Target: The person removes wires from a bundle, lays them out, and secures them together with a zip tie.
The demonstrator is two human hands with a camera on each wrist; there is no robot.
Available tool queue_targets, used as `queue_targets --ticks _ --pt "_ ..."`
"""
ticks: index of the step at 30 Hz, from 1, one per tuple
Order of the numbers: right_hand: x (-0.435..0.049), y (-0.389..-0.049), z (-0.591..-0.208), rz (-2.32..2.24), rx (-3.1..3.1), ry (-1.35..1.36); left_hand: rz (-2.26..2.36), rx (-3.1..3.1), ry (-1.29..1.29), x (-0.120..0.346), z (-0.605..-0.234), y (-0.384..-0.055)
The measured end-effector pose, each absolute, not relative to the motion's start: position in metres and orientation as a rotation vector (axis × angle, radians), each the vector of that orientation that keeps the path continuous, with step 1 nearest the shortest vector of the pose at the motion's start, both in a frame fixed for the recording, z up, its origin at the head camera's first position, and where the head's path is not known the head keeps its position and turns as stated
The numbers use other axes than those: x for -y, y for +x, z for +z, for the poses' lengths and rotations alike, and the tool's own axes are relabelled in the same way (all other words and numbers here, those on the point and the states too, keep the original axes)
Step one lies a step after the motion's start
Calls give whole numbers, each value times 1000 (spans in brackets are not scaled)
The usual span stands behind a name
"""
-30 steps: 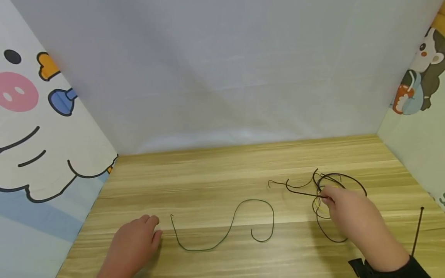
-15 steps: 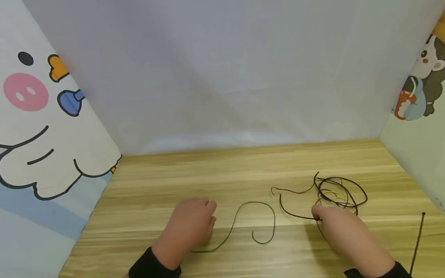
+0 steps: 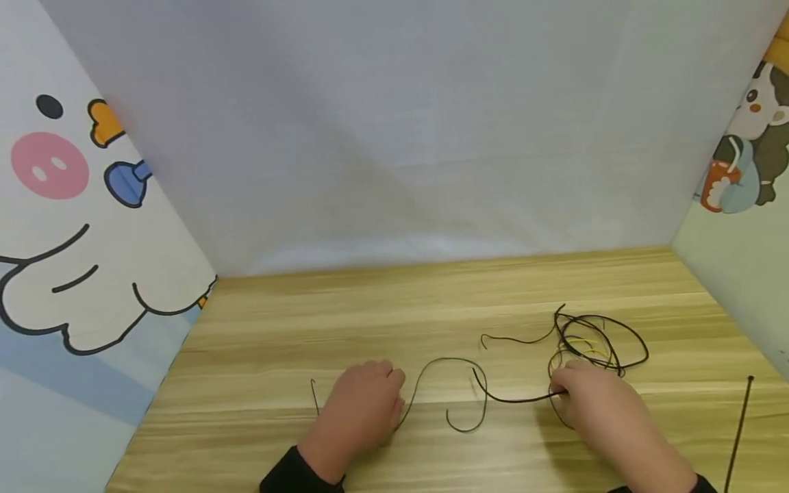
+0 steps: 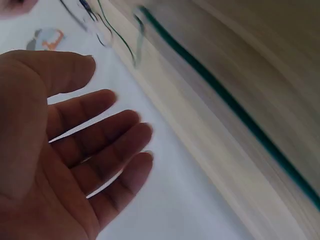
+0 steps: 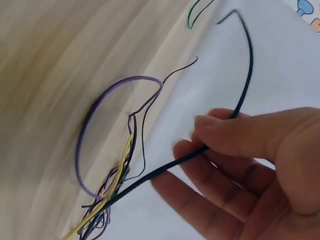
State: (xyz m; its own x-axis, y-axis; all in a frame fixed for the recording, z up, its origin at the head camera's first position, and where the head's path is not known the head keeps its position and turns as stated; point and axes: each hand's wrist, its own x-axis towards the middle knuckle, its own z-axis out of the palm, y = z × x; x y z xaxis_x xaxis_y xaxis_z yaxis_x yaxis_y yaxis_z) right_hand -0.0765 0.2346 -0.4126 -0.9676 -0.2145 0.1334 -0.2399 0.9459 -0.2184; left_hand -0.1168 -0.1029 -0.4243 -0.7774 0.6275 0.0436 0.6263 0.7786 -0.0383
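Your right hand (image 5: 260, 165) pinches the black wire (image 5: 249, 70) between thumb and fingers. From that pinch, one end reaches out to the left and curves upward at its tip; in the head view it crosses the line of the green wire (image 3: 450, 358), though you cannot tell whether they touch. The other way, it runs from your fingers toward the tangle (image 5: 102, 197) just beyond the grip, where a yellow wire (image 5: 124, 160) and a purple loop (image 5: 78, 145) show.

Your left hand (image 3: 364, 407) holds nothing, its fingers loose and slightly spread. It covers part of the green wire, which passes beyond your fingertips, apart from them. Well to the right of your pinch is a dark stick (image 3: 742, 428).
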Motion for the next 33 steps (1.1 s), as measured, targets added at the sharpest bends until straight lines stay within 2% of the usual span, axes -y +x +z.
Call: queue_targets --ticks 7,13,20,28,33 --pt "-230 -72 -410 380 2914 378 143 2656 -1284 46 -432 -113" --pt "-228 -70 -408 389 2908 376 222 2494 -1380 22 -436 -113" --pt "-224 -71 -409 339 3000 331 326 2464 -1434 12 -434 -114" --pt "-205 -70 -416 416 3051 682 441 2504 -1425 11 -429 -112" --pt "-205 -67 -423 534 3109 700 451 2566 -1379 17 -424 -108"
